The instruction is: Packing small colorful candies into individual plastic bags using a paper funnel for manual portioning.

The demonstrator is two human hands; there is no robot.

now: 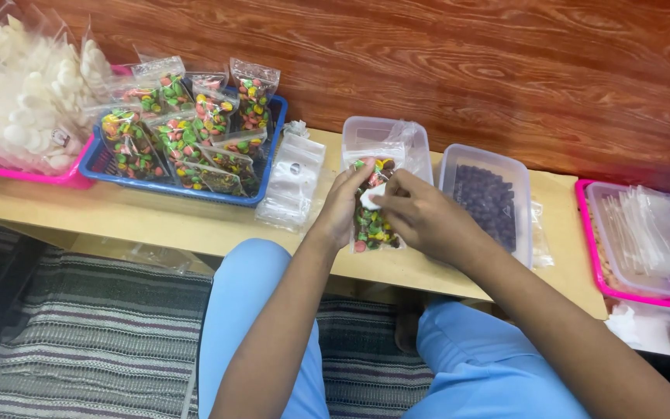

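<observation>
Head view: a clear pouch (pixel 371 221) of coloured sweets is held above the bench (pixel 157 217) edge, pinched by the left hand (pixel 343 206). A small white item (pixel 372 195), possibly a sachet, is gripped in the right hand (pixel 420 217). Filled pouches are stacked in a blue tray (pixel 102 167).

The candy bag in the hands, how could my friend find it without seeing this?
Start at the low wooden table, middle front edge. There the left hand and right hand hold one clear candy bag. Unlike the filled bags standing in the blue basket, it is alone, between fingers.
</observation>
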